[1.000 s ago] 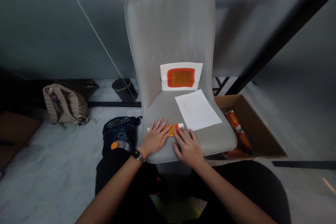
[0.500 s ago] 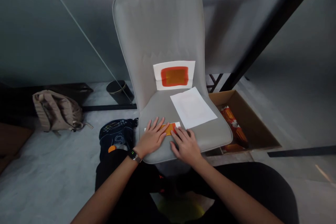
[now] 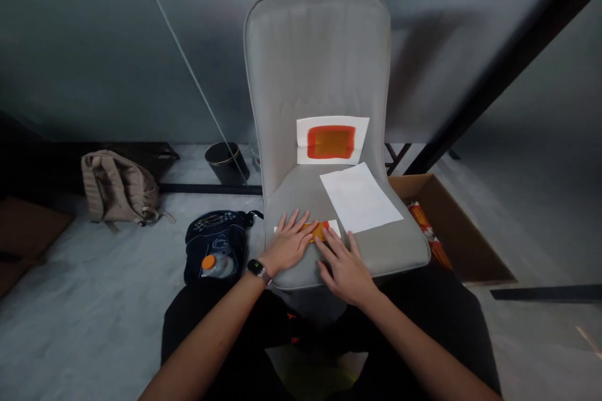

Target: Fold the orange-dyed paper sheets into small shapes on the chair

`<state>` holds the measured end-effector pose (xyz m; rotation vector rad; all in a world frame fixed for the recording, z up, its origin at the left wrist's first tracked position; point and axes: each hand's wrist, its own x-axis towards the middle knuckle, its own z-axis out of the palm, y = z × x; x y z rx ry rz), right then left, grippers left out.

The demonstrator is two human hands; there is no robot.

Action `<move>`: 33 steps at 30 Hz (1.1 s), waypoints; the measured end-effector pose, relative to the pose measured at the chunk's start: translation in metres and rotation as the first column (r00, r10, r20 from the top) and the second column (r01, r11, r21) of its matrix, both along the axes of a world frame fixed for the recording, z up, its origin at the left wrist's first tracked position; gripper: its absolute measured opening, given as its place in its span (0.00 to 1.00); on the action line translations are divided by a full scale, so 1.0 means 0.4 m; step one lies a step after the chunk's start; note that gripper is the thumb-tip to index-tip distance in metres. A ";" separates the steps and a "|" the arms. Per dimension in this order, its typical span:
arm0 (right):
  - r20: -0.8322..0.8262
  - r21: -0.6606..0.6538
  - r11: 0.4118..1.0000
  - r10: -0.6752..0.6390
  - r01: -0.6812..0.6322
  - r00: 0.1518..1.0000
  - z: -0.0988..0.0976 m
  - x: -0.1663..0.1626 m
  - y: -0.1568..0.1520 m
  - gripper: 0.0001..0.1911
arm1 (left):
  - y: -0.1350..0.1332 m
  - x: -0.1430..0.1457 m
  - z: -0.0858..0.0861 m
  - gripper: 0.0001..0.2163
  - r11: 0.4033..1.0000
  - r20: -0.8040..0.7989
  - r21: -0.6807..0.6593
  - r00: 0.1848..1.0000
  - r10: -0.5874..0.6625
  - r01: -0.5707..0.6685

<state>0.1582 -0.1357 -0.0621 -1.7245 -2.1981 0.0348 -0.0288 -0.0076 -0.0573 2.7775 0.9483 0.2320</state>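
On the front of a grey chair's seat (image 3: 301,197) lies a narrow folded sheet of paper (image 3: 318,233) with an orange and red printed or painted patch. My left hand (image 3: 288,244) rests flat over its left part, fingers spread, a watch on the wrist. My right hand (image 3: 345,266) touches its right end with outstretched fingertips. Behind the hands a blank white sheet (image 3: 362,197) lies on the seat. Against the backrest leans a creased white sheet (image 3: 333,141) bearing an orange rectangle with a red border.
On the right of the chair stands an open cardboard box (image 3: 463,232) holding orange-patterned papers or packets. To the left on the floor are a dark blue bag (image 3: 214,232) with an orange-capped bottle (image 3: 216,263), a beige backpack (image 3: 120,188) and a black bin (image 3: 226,163).
The view has shifted, so the chair and papers appear farther right and slightly lower. Both hands stay flat on the folded sheet, with little movement against it.
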 end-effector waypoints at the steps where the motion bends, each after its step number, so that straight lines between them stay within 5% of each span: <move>1: 0.009 -0.015 1.000 0.023 -0.023 1.000 0.001 0.003 -0.003 0.31 | 0.000 0.000 0.000 0.24 1.000 0.004 0.000 1.000 -0.002 0.002; 9: 0.016 -0.022 1.000 -0.011 0.012 1.000 -0.014 -0.013 -0.006 0.37 | -0.002 0.002 0.001 0.24 1.000 -0.022 0.014 1.000 0.010 -0.010; 15: -0.039 -0.036 0.994 0.099 -0.100 0.994 -0.028 -0.039 0.016 0.47 | 0.000 0.002 -0.002 0.24 1.000 -0.042 0.021 0.999 -0.003 0.004; 21: 0.004 -0.034 0.999 0.007 -0.007 1.000 -0.031 -0.011 0.005 0.45 | -0.003 0.007 -0.002 0.25 0.999 -0.026 0.032 0.999 0.034 -0.033; 29: 0.015 -0.083 0.994 -0.063 0.064 0.998 -0.015 0.031 -0.002 0.45 | -0.003 -0.018 -0.033 0.29 0.974 -0.019 0.070 0.976 0.219 -0.217; 33: 0.041 -0.110 0.994 -0.006 0.011 0.999 -0.016 0.064 -0.004 0.43 | -0.016 -0.029 -0.047 0.33 0.911 0.015 0.108 0.917 0.399 -0.398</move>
